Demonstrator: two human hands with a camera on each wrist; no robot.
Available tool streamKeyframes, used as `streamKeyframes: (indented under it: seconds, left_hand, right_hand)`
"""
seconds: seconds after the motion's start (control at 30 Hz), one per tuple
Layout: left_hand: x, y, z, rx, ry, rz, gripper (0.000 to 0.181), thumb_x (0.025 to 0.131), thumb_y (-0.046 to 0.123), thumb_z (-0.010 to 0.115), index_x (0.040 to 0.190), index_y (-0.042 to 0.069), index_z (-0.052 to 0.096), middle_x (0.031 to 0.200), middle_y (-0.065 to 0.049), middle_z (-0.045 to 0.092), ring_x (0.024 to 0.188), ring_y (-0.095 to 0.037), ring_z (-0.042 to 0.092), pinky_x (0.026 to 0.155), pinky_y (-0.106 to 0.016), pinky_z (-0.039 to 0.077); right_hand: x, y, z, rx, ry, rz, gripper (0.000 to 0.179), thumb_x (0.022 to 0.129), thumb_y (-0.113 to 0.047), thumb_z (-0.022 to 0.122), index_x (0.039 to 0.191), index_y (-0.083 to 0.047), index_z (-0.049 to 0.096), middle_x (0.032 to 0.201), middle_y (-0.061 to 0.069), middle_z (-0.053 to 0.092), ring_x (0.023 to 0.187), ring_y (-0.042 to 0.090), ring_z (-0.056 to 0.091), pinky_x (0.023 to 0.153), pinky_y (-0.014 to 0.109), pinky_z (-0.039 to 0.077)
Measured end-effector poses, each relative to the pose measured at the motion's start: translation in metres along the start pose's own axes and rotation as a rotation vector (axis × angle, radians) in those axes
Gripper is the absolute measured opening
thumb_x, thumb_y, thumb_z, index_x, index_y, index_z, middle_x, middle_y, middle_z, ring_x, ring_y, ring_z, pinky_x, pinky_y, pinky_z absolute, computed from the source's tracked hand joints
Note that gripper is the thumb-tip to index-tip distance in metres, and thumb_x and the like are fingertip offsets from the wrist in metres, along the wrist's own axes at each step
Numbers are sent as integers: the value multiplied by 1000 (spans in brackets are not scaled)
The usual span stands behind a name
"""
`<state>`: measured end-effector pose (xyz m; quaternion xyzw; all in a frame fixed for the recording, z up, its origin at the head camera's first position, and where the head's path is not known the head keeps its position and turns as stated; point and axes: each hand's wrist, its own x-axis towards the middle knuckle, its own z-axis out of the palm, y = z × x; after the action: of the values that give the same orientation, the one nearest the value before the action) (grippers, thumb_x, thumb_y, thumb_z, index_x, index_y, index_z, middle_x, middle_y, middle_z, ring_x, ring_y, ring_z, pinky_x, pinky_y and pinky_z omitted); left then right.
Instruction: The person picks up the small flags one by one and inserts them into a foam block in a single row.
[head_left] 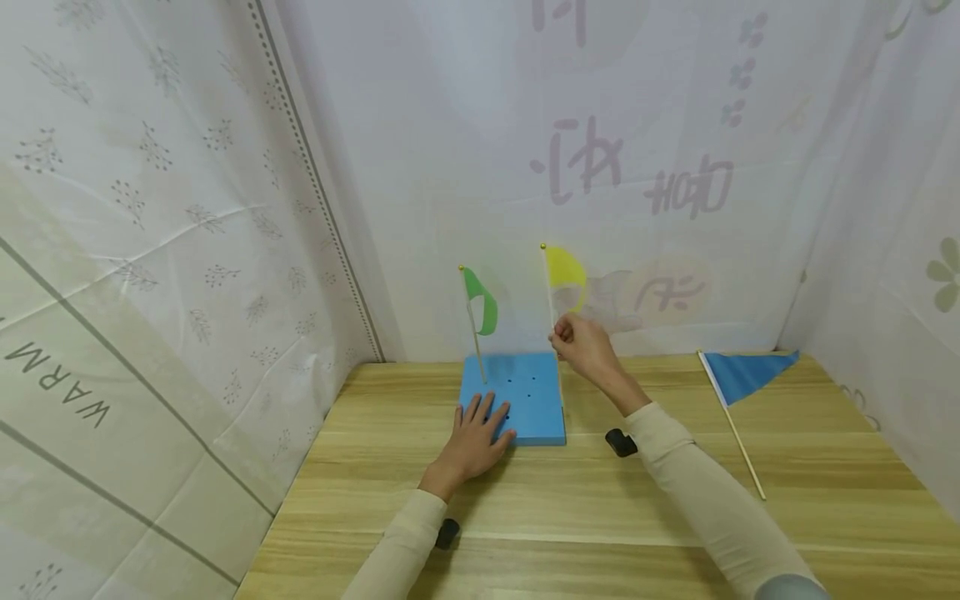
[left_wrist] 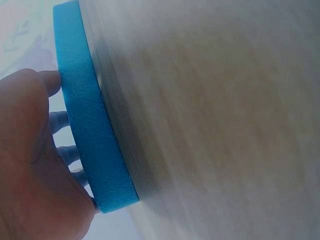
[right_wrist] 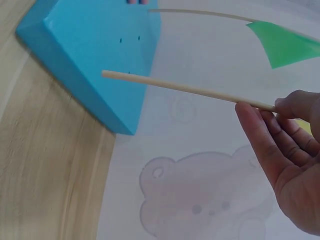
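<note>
A blue foam block [head_left: 540, 427] with several small holes lies flat on the table, and my left hand [head_left: 472, 443] rests on its front left part with fingers spread. From the block's left side rises a green flag [head_left: 487, 312] on a thin wooden stick. My right hand [head_left: 588, 350] pinches the stick of a yellow flag [head_left: 564, 265] between thumb and fingers, near the block's back right corner. In the right wrist view the lower end of that wooden stick [right_wrist: 165, 84] is free, apart from the block's surface.
A blue triangular flag [head_left: 750, 375] lies on the wooden table [head_left: 555, 517] to the right of my right arm. Printed curtains [head_left: 480, 150] hang close behind the table and along its sides.
</note>
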<state>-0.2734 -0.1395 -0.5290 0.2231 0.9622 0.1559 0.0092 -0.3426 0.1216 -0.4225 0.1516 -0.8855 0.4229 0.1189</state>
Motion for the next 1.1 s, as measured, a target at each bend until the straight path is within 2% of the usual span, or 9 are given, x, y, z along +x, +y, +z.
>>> streamKeyframes:
  seconds: [0.23, 0.6, 0.9, 1.1]
  left_hand:
    - [1, -1, 1, 6, -3, -1, 62, 114, 46, 48, 166, 15, 40, 176, -20, 25, 163, -47, 19, 128, -74, 16]
    - [1, -2, 2, 5, -8, -9, 62, 114, 47, 47, 167, 15, 40, 176, -20, 24, 164, -47, 19, 128, -73, 16]
    - [1, -3, 1, 2, -2, -9, 62, 114, 47, 47, 167, 15, 40, 176, -19, 24, 164, -46, 18, 128, -74, 16]
    - [1, -3, 2, 7, -8, -14, 62, 114, 47, 46, 167, 16, 39, 177, -19, 23, 164, -46, 18, 128, -73, 16]
  right_hand:
    - [11, -9, 14, 4, 24, -27, 14, 105, -15, 70, 102, -3, 65, 94, 15, 76, 77, 23, 76, 67, 32, 64]
    - [25, -21, 32, -3, 24, -67, 14, 105, -17, 70, 105, -3, 66, 100, 15, 77, 85, 26, 76, 72, 36, 63]
    - [36, -25, 52, 8, 99, -109, 10, 103, -12, 72, 101, -3, 67, 95, 15, 77, 85, 27, 76, 69, 35, 61]
    - [42, -27, 65, 21, 92, -101, 10, 104, -12, 72, 103, -3, 68, 100, 15, 76, 94, 29, 77, 79, 42, 64]
